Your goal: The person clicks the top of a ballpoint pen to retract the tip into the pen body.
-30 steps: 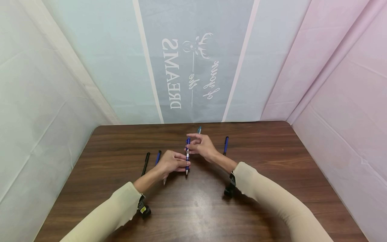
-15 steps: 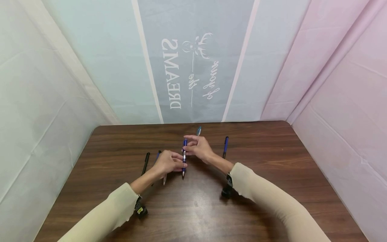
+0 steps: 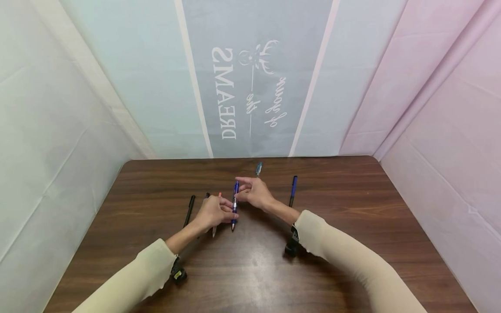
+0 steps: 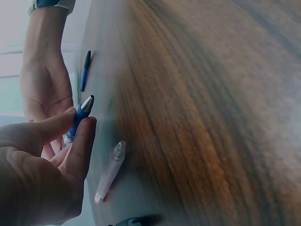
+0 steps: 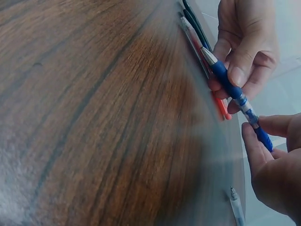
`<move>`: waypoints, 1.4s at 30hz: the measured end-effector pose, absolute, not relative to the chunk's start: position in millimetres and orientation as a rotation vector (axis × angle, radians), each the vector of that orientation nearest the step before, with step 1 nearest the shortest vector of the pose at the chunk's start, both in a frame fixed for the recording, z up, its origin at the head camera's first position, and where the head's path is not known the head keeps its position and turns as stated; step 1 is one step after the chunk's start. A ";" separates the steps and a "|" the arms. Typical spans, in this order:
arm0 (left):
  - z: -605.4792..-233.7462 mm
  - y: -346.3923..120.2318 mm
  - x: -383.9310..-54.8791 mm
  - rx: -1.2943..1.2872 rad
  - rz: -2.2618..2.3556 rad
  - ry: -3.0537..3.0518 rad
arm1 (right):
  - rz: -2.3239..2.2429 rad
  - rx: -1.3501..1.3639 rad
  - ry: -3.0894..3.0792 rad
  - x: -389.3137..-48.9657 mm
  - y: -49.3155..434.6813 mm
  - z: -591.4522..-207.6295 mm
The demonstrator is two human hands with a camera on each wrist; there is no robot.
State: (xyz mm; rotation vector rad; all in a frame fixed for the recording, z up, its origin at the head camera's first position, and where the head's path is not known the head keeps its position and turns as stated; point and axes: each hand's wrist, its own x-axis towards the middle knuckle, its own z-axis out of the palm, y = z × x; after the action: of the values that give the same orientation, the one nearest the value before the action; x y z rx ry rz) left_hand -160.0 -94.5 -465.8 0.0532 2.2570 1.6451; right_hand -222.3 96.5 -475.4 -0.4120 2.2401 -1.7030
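A blue pen (image 3: 235,204) with a silver tip and a patterned middle is held above the table between both hands. My left hand (image 3: 212,213) pinches its blue barrel near the tip, thumb against fingers, as the left wrist view shows. The right hand (image 3: 255,192) holds the upper end between thumb and fingers. In the right wrist view, the pen (image 5: 235,89) slants with its tip towards the upper left. Beneath the left hand lies a clear pen with a red end (image 5: 221,104), partly covered in the head view.
Left of the clear pen lie a black pen (image 3: 190,208) and a dark-capped pen (image 3: 208,195), mostly hidden by the left hand. A teal-topped clear pen (image 3: 258,168) lies near the back edge. A blue and black pen (image 3: 294,188) rests beyond the right wrist on the wooden table (image 3: 352,226).
Both hands have shifted a little to the left, carrying the blue pen along. The red end of the clear pen now shows beside the left hand.
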 end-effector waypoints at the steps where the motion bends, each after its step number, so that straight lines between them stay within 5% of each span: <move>1: -466.4 -94.7 -159.3 0.055 1.632 2.274 | -1.676 -0.419 2.267 -222.3 95.9 -475.8; 42: -469.6 -97.3 -147.5 0.268 1.066 2.780 | -1.322 -0.579 2.565 -219.9 78.1 -483.5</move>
State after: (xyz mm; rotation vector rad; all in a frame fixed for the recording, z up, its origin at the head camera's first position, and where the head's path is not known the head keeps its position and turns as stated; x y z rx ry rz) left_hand -147.5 -97.3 -469.6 0.2682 2.7801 1.0657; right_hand -219.9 78.1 -483.5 -0.5786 2.5653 -1.3218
